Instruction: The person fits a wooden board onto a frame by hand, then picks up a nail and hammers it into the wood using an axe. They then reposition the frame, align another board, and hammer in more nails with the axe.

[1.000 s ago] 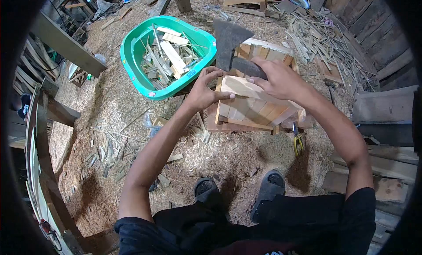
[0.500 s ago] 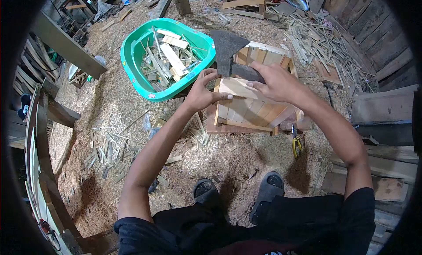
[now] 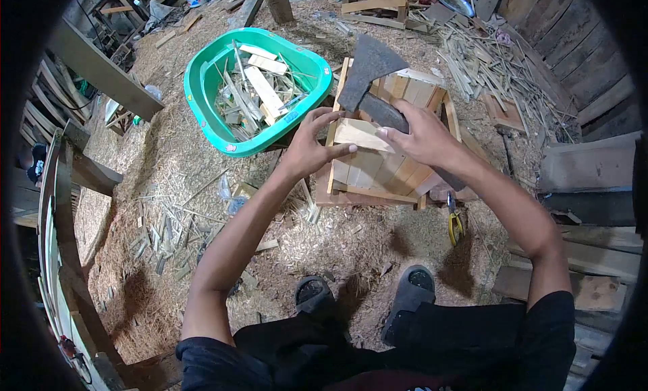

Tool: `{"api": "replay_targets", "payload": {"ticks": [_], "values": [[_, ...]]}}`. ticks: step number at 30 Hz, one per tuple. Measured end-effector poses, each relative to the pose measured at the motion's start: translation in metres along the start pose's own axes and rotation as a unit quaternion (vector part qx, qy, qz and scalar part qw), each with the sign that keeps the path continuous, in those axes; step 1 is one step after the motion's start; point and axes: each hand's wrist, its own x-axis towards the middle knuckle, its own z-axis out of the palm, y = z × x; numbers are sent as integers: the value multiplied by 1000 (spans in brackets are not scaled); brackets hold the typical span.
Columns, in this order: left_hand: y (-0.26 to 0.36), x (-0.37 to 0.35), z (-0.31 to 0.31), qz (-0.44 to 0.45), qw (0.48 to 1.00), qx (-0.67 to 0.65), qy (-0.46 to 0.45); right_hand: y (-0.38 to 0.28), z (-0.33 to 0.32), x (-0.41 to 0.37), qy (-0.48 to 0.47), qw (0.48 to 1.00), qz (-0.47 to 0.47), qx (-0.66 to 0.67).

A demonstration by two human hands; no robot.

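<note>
A hatchet (image 3: 370, 68) with a dark, broad blade is in my right hand (image 3: 426, 133), gripped by the handle close to the head. Its blade points up and away, and the handle's lower end shows below my wrist. My left hand (image 3: 314, 145) is closed on the left end of a short pale wood piece (image 3: 364, 134), thumb along its near edge. My right thumb touches the far end of that piece. Beneath both hands lies a slatted wooden box (image 3: 378, 172), tilted on a reddish-brown board.
A green plastic tub (image 3: 202, 124) of wood offcuts stands left of the box. Yellow-handled pliers (image 3: 455, 226) rest at its right front. Scrap strips (image 3: 472, 64) pile up at the back right, planks (image 3: 587, 286) at the right. Wood shavings cover the ground around my sandals.
The hatchet has turned, its blade shifting right and upward, uncovering more of the pale wood piece and the box's far left side. My hands have stayed nearly in place.
</note>
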Motion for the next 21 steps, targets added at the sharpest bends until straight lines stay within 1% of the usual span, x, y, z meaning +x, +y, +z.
{"api": "replay_targets", "payload": {"ticks": [1,3,4,6,7,10,13,16,18,21], "values": [[6,-2,0,-3,1000,13,0,6,3,0,12,1000,-7,-1],[2,0,7,0,999,6,33,11,5,1,40,999,-19,-1],[-1,1,10,2,999,4,50,10,3,0,30,999,4,11],[-7,4,15,-5,992,-73,101,7,-1,-3,7,998,47,34],[-9,6,17,-9,986,-111,126,9,-1,-4,13,998,44,45],[-13,10,15,-16,990,-66,123,16,3,-5,28,997,35,64],[-13,12,17,-41,985,-92,139,17,5,-6,35,998,18,50],[-10,12,18,-34,984,-88,154,17,5,-5,37,999,-19,29],[-7,12,17,-15,985,-77,155,11,5,-6,43,998,-42,20],[0,11,13,1,986,-40,162,2,3,-6,2,1000,-5,-18]]}}
